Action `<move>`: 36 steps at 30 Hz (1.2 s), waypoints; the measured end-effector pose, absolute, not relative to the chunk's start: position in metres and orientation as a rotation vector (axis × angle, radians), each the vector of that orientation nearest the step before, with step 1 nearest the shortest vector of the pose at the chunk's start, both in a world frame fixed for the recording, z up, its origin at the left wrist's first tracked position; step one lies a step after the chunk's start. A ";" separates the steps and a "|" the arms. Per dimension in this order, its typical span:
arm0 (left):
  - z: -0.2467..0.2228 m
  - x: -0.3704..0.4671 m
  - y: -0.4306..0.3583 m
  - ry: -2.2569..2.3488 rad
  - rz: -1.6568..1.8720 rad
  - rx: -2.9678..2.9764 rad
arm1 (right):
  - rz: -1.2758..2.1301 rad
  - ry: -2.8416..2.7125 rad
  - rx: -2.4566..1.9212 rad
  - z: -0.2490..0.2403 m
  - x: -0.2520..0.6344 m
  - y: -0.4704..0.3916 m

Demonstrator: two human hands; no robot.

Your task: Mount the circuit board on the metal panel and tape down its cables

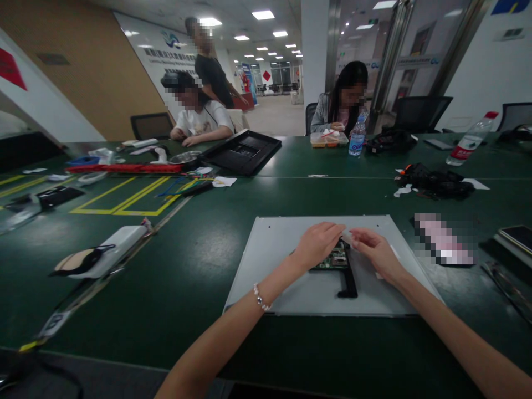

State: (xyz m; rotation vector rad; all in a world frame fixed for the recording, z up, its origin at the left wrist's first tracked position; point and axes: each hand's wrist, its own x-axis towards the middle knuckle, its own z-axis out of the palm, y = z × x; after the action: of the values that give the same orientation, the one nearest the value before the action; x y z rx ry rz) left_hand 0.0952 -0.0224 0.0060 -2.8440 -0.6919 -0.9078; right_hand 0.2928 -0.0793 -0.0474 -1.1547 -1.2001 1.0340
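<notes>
A flat light-grey panel (274,260) lies on the table in front of me. On its middle sit a green circuit board (330,261), partly covered by my left hand, and a black bracket (351,282) along the board's right side. Above the bracket's upper end, my left hand (318,244) and my right hand (376,252) come together with pinched fingers. Between their fingertips shows a small whitish, translucent piece (346,236), too small to name. My left wrist wears a beaded bracelet.
Right of the panel lie a blurred-out pink object (443,241) and a dark phone-like slab (515,238). Beyond are black cables (440,182) and bottles (471,138). Leftward are a white case (120,249) and a black frame (245,152). Two people sit opposite; another stands behind.
</notes>
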 end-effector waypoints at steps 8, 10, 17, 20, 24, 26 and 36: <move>0.016 0.091 -0.022 -0.672 -0.895 -2.816 | 0.985 -1.213 -1.222 -0.044 0.294 -0.078; 0.027 0.081 -0.017 -0.684 -0.850 -2.745 | 0.952 -1.197 -1.241 -0.044 0.299 -0.077; 0.033 0.028 -0.007 -0.926 -0.298 -2.601 | 0.825 -1.151 -1.274 -0.050 0.317 -0.075; 0.017 0.011 -0.010 -1.029 -0.078 -2.599 | 0.762 -1.196 -1.286 -0.054 0.320 -0.073; 0.009 0.004 -0.013 -1.157 -0.065 -2.618 | 0.622 -1.307 -1.382 -0.059 0.321 -0.072; 0.012 0.008 -0.017 -1.208 -0.152 -2.657 | 0.575 -1.325 -1.409 -0.059 0.321 -0.073; 0.009 0.023 -0.044 -0.988 -0.303 -3.216 | 0.169 -1.738 -1.402 -0.036 0.306 -0.068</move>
State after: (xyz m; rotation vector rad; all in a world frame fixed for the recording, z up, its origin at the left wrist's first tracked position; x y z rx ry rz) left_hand 0.0231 -0.0438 0.0094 -3.2155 -0.9879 -0.3035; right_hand 0.3061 -0.0680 -0.0364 -1.4021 -1.7379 0.1692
